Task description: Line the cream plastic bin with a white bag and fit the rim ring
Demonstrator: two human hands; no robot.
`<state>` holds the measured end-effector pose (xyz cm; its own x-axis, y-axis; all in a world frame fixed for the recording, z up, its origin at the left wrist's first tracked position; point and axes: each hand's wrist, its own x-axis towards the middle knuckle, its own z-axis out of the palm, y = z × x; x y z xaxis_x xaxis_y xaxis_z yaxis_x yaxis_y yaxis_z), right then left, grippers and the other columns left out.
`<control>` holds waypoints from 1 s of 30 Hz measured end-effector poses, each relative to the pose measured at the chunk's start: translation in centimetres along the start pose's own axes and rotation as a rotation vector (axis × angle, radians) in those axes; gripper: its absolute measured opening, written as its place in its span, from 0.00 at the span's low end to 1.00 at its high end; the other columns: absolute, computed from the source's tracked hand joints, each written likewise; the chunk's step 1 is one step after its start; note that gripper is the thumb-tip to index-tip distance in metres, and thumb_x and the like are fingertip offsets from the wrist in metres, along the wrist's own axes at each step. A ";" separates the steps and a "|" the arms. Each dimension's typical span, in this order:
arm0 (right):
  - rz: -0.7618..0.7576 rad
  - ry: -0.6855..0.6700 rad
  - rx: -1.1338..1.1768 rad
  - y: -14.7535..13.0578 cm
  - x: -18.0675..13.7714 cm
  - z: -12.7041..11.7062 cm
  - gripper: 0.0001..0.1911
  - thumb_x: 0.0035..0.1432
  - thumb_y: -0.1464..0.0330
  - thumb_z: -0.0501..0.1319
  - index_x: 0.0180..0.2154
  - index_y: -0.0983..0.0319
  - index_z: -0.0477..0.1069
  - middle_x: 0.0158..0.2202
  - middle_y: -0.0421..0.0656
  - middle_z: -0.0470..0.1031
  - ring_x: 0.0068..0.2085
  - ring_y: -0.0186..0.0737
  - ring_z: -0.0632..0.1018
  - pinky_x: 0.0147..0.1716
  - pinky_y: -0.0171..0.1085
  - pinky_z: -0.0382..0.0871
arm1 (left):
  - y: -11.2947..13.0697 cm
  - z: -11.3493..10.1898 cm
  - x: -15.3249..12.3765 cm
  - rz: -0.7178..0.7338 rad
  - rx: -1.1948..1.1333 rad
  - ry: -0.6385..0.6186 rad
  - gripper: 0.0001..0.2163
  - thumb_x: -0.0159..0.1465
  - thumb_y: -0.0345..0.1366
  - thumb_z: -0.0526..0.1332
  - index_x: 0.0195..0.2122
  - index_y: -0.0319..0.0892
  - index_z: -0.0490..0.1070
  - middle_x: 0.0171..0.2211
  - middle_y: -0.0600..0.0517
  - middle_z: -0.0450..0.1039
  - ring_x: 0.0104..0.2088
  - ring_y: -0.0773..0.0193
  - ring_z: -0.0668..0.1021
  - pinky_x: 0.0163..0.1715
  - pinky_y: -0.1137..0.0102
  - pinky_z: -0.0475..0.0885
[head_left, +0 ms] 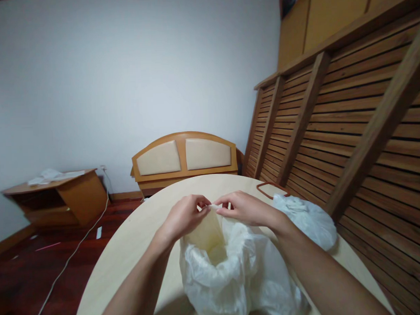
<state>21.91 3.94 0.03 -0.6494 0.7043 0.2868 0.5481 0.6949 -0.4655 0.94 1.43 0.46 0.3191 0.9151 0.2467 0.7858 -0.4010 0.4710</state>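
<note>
A white plastic bag (221,285) stands with its mouth open on the round table in front of me. Inside it shows a pale yellowish lining or wall; I cannot make out what lies deeper. My left hand (191,211) pinches the bag's far rim between thumb and fingers. Close beside it, my right hand (241,208) pinches the same rim, the fingertips of both hands almost touching. The near side of the bag is folded outward and crumpled, and its right part bulges under my right forearm.
On the round table (143,233), a tied white bag (307,220) and a brown rounded frame (271,190) lie to the right. Slatted wood panels (312,135) lean beyond. Behind is a headboard (184,158); at left, a low cabinet (83,198) and a cable (73,254) on the floor.
</note>
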 end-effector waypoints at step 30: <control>0.108 0.047 -0.197 -1.1 -0.9 -1.4 0.08 0.60 0.67 0.62 0.36 0.58 0.82 0.35 0.42 0.84 0.35 0.40 0.80 0.33 0.34 0.66 | 1.1 -0.9 -0.7 -0.028 0.175 -0.045 0.11 0.63 0.43 0.62 0.41 0.46 0.80 0.40 0.49 0.82 0.39 0.56 0.81 0.34 0.69 0.68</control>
<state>22.61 2.74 1.46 -0.5584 0.7790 0.2853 0.7086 0.6267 -0.3243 1.10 0.34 1.58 0.3166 0.9282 0.1953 0.8735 -0.3656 0.3215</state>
